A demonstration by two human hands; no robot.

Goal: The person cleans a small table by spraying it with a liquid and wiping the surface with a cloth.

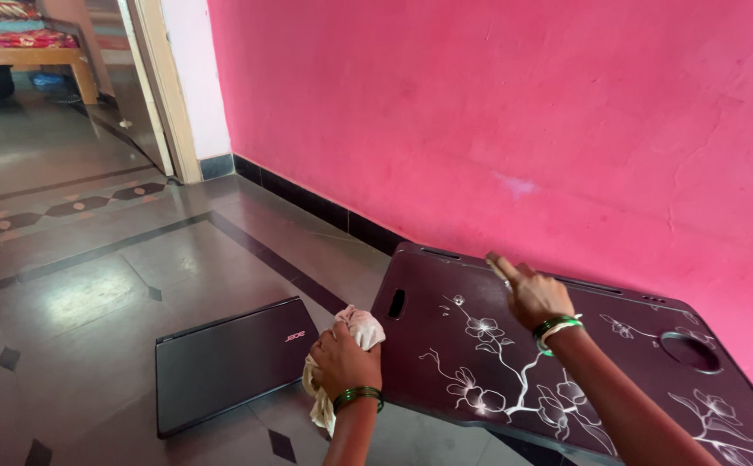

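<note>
While lying closed on the tiled floor, dark laptop (230, 362) beside left hand (344, 361) fisted around soft, limp pale cloth (355, 332), best bunched mid-wad; right hand (532, 293), forefinger extended, resting on stiff floral lap table (480, 362).

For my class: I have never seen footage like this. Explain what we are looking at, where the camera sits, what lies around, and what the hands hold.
There is no machine here: one camera on a person's head looks down at their own bare hands. The left hand grips a pale cloth. The right hand rests on a dark lap table printed with white flowers, one finger pointing outward, holding nothing. A closed dark laptop lies on the tiled floor beside the table. A pink wall stands behind.
</note>
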